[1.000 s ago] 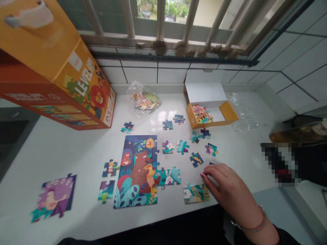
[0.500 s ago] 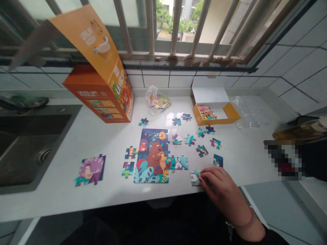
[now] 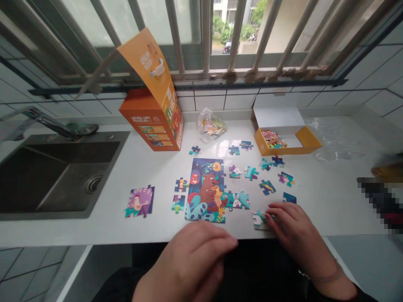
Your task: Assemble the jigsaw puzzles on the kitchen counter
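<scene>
Grey metal sink (image 3: 105, 176) is sitting far left. Next, purple-and-teal cardboard jigsaw section (image 3: 140, 202) is lying flat, well apart from the rest. Tall orange cardboard box (image 3: 151, 115) is standing behind, flap up. Two small multicoloured cardboard pieces (image 3: 178, 203) are lying just left of the dark-blue rectangular bear puzzle (image 3: 204, 188), which is lying flat near the counter's front edge. Bare left hand (image 3: 189, 260) is showing in front of it, fingers curled narrow; cannot tell if holding anything. Clear plastic bag of pieces (image 3: 212, 127) is resting behind. Teal rabbit strip (image 3: 236, 200) is adjoining the puzzle's right side; loose jigsaw pieces (image 3: 251, 172) are lying above and right. Yellow lidded cardboard box (image 3: 260, 142) is holding more pieces. Teal-and-white strip (image 3: 259, 219) is lying near the edge; right hand (image 3: 291, 226) is reaching over its right end, fingers narrow, grip unclear. Crumpled clear plastic (image 3: 330, 140) is lying far right.
</scene>
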Motion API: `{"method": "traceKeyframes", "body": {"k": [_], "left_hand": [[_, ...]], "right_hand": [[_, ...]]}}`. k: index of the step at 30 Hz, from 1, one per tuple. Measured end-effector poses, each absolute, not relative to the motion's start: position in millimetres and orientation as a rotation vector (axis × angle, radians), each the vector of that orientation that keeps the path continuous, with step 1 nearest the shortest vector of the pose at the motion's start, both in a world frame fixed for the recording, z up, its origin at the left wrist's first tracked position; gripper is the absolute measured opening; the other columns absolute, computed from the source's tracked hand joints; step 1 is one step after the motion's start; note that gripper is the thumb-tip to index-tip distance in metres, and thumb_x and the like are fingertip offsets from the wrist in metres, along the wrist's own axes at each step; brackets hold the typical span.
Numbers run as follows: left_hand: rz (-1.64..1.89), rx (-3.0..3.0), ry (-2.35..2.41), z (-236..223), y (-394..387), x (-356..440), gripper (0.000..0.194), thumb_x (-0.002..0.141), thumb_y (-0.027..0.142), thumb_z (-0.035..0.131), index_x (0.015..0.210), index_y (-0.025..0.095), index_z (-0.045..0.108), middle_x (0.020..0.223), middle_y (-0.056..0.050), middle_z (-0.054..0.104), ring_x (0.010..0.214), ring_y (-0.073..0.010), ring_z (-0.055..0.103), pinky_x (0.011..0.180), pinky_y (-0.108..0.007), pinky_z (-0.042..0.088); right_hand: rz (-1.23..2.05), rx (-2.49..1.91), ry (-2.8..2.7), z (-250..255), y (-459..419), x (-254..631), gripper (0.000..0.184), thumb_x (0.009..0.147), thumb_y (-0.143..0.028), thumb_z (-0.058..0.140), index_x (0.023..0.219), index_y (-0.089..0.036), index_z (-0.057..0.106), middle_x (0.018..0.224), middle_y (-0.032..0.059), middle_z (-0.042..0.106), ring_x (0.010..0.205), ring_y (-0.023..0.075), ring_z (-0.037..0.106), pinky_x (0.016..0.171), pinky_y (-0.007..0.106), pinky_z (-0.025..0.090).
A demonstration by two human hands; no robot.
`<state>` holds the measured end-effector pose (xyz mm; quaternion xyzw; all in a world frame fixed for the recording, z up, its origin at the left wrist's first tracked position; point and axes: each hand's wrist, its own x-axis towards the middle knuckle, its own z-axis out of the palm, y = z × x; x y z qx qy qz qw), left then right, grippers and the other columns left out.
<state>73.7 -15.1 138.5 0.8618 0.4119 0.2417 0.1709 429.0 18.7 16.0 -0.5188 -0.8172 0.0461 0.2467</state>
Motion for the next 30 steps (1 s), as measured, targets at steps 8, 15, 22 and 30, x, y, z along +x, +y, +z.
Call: {"method": "traceKeyframes", "body": {"k": [8,15,22,30], "left_hand": [[0.616,2.495,1.872,47.9,-6.4,-31.2,0.025,0.105,0.015,0.057,0.124,0.017,0.073,0.123,-0.013,0.080,0.116,-0.0292,0.075,0.108,-0.053,0.060],[0.653,2.360,2.144,19.6,-13.2,-97.1,0.020,0.103,0.018,0.058,0.118,0.017,0.072,0.123,-0.015,0.079,0.118,-0.0309,0.074,0.111,-0.052,0.057],[0.720,2.360,2.214,7.7,-15.7,-97.7,0.033,0.100,0.021,0.061,0.132,0.020,0.067,0.139,-0.015,0.072,0.129,-0.0352,0.070,0.115,-0.053,0.053],[0.704,2.443,2.186,-5.0,0.4,-110.6,0.044,0.100,0.042,0.057,0.141,0.027,0.067,0.151,-0.009,0.071,0.134,-0.0371,0.068,0.118,-0.055,0.048]], "right_hand": [[0.060,-1.347,-2.183,-5.8,17.6,440.5,0.013,0.104,-0.036,0.069,0.110,-0.025,0.075,0.117,0.0099,0.078,0.107,0.0309,0.072,0.096,0.051,0.057],[-0.123,-1.360,-2.068,-13.8,15.6,435.9,0.007,0.102,-0.030,0.069,0.107,-0.025,0.072,0.108,0.0113,0.077,0.101,0.0327,0.071,0.094,0.053,0.056],[-0.162,-1.369,-2.041,-14.3,13.7,434.1,0.007,0.100,-0.023,0.070,0.107,-0.025,0.069,0.105,0.0091,0.075,0.100,0.0307,0.070,0.094,0.052,0.056],[-0.199,-1.405,-1.921,-3.9,7.6,438.4,0.014,0.101,-0.015,0.064,0.111,-0.024,0.065,0.111,0.0087,0.070,0.106,0.0287,0.066,0.095,0.051,0.056]]}}
